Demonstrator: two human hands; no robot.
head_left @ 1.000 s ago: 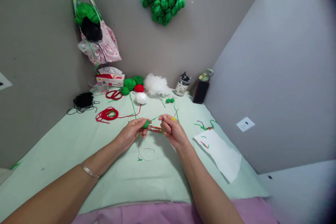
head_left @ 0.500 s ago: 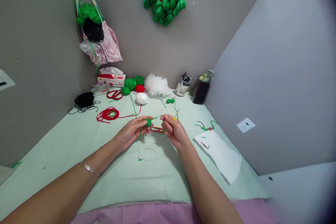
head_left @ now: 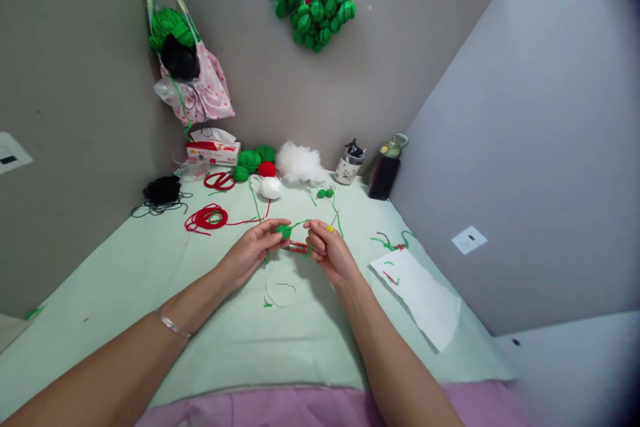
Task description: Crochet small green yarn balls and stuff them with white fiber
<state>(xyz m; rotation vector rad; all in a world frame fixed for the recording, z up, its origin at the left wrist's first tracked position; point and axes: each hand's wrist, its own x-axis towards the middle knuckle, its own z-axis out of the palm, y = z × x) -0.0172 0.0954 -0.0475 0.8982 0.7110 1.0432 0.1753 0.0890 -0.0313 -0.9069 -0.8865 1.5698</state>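
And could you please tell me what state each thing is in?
Green ball, held by the left hand.
Green strand, running to the closed right hand.
Tissue box, open, tissue sticking up.
Red yarn, loosely coiled.
Black yarn, loosely heaped.
Pink bag, hanging.
Jar, upright.
White paper, spread out.

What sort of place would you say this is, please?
It is probably a yarn-craft corner: yarn balls and white fluff sit on the table, and the left hand holds a small green ball.
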